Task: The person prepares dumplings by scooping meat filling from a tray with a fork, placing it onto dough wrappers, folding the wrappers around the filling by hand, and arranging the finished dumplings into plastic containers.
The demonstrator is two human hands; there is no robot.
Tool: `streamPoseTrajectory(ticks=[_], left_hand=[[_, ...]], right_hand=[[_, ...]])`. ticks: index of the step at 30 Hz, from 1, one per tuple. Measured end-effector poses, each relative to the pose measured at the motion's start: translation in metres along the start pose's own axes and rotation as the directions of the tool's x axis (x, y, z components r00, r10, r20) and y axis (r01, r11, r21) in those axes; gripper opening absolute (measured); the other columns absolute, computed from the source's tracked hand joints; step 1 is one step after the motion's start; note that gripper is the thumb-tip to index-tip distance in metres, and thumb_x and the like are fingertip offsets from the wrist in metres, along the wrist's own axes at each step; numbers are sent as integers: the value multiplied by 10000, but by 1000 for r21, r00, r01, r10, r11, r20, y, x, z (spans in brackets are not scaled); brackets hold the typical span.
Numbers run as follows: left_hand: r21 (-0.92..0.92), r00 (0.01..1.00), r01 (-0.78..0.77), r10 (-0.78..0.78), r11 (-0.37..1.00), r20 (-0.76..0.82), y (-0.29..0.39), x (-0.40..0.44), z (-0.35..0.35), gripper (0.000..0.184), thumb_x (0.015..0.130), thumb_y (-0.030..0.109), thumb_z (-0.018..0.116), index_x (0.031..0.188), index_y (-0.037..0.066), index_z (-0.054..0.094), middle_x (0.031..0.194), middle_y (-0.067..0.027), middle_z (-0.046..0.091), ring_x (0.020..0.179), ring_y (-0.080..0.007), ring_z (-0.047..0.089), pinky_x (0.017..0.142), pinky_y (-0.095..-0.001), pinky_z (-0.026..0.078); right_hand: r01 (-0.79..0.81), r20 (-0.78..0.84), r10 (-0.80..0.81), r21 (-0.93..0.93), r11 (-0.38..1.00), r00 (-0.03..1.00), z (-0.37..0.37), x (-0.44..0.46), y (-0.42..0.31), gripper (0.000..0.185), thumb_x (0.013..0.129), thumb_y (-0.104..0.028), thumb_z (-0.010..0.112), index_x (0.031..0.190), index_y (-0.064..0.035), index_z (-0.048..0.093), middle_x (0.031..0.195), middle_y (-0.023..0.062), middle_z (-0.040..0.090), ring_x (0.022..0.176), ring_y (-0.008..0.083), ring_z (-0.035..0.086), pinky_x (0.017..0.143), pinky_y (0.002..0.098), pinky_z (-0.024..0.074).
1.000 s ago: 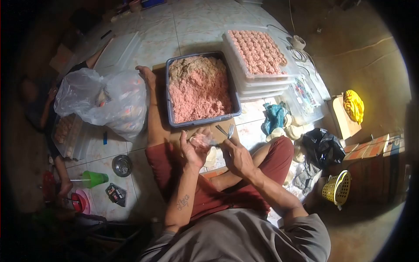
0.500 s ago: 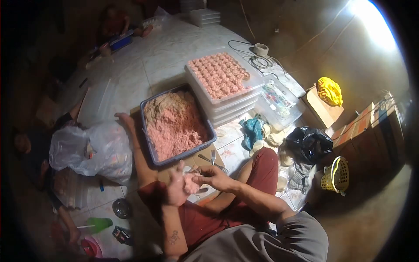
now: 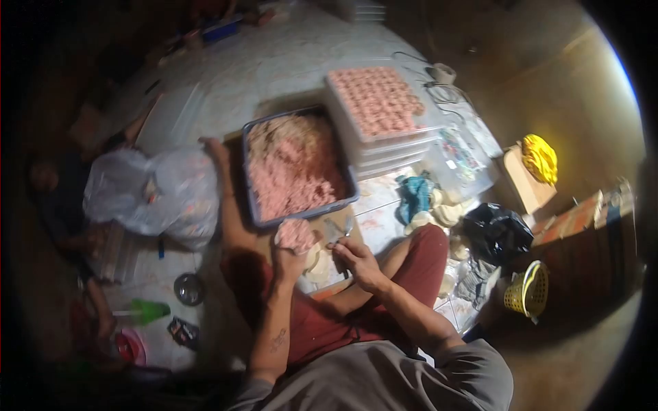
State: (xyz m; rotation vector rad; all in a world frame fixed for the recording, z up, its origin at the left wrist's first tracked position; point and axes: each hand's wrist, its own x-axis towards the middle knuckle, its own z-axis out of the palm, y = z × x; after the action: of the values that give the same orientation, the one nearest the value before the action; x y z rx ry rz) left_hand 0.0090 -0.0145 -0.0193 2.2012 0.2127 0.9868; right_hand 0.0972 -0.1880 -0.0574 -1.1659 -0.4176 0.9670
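Observation:
My left hand [image 3: 290, 260] is raised palm up, its fingers curled round a lump of pink minced filling [image 3: 296, 236]. What lies beneath the lump is mostly hidden. My right hand [image 3: 354, 259] is closed beside it, gripping a thin metal utensil [image 3: 332, 245] whose kind is blurred. A fork [image 3: 349, 225] lies just beyond those fingers. Pale round wrappers [image 3: 317, 264] rest between the hands. In front stands a dark blue tub [image 3: 306, 214] of pink and beige minced mixture [image 3: 291, 168].
Stacked clear trays [image 3: 391, 154] hold rows of pink portions on top. A bulging plastic bag [image 3: 151, 195] is at left, near a co-worker [image 3: 58, 198]. To the right are a teal cloth [image 3: 415, 197], a black bag [image 3: 498, 233] and a yellow basket [image 3: 526, 291].
The view has shifted, so the tub appears farther right. My hands have separated: the left now holds the pink filling up alone, and the right has moved away toward the utensils.

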Motion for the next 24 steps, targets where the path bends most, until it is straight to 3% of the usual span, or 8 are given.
streamPoseTrajectory(ticks=[1, 3, 6, 10, 12, 17, 21, 24], left_hand=[[-194, 957, 288, -289, 938, 22, -1, -7, 7, 292, 803, 188, 815, 982, 36, 641, 851, -113, 657, 813, -275, 656, 726, -398, 526], [-140, 929, 368, -358, 919, 92, -16, -24, 20, 438, 711, 267, 903, 981, 41, 642, 871, -127, 676, 807, -295, 671, 727, -413, 534], [-57, 928, 372, -371, 927, 27, -25, -34, 26, 510, 656, 288, 946, 979, 36, 642, 867, -142, 685, 786, -306, 674, 723, -415, 538], [-153, 960, 271, -278, 950, -25, 3, -8, 0, 362, 721, 152, 872, 936, 27, 608, 771, -113, 638, 693, -259, 633, 664, -377, 522], [-25, 1000, 10, -10, 1000, -15, -17, -4, -4, 305, 733, 70, 836, 899, 43, 581, 755, -68, 603, 664, -188, 607, 641, -335, 516], [-295, 960, 281, -272, 913, 73, -10, -20, 22, 346, 730, 120, 899, 878, 37, 597, 771, -33, 619, 736, -137, 632, 675, -310, 514], [25, 929, 369, -369, 929, -2, 0, -10, 7, 367, 708, 121, 919, 894, 40, 613, 821, -54, 691, 748, -126, 647, 701, -310, 532], [-185, 908, 416, -394, 890, 143, -10, -10, -15, 339, 720, 73, 894, 904, 33, 612, 836, -59, 698, 765, -135, 653, 723, -304, 543]], right_hand=[[-33, -41, 37, 87, 996, 998, 0, -4, 4, 244, 1059, -219, 569, 1119, -12, 681, 802, -50, 535, 700, 61, 457, 635, 232, 394], [313, 16, -341, -439, 842, 940, 7, -3, -5, 179, 1044, -162, 582, 1075, -17, 682, 817, 14, 581, 716, 140, 538, 632, 296, 444], [379, 207, -399, -823, 422, 893, -14, 8, -34, 150, 1017, -72, 570, 1082, 2, 683, 915, 183, 631, 743, 328, 570, 693, 354, 480], [294, 11, -380, -653, 698, 925, -23, 5, -16, 197, 1031, -139, 543, 1074, 0, 677, 829, 125, 596, 740, 250, 570, 686, 351, 456], [3, 4, -2, -251, 968, 1000, -21, -4, -8, 223, 1054, -139, 550, 1168, 0, 682, 887, -28, 578, 803, 80, 489, 726, 258, 419], [199, 80, -183, -451, 870, 980, 7, -2, -4, 192, 1008, -62, 550, 1150, -2, 664, 882, 65, 581, 795, 199, 552, 710, 314, 440], [309, 51, -408, -741, 597, 912, 2, -1, -26, 216, 955, 0, 532, 1128, 5, 661, 958, 235, 589, 843, 401, 588, 741, 390, 469], [212, 6, -256, -579, 787, 967, -24, -2, 0, 186, 994, -56, 553, 1127, 11, 665, 898, 127, 596, 802, 249, 581, 735, 344, 468]])
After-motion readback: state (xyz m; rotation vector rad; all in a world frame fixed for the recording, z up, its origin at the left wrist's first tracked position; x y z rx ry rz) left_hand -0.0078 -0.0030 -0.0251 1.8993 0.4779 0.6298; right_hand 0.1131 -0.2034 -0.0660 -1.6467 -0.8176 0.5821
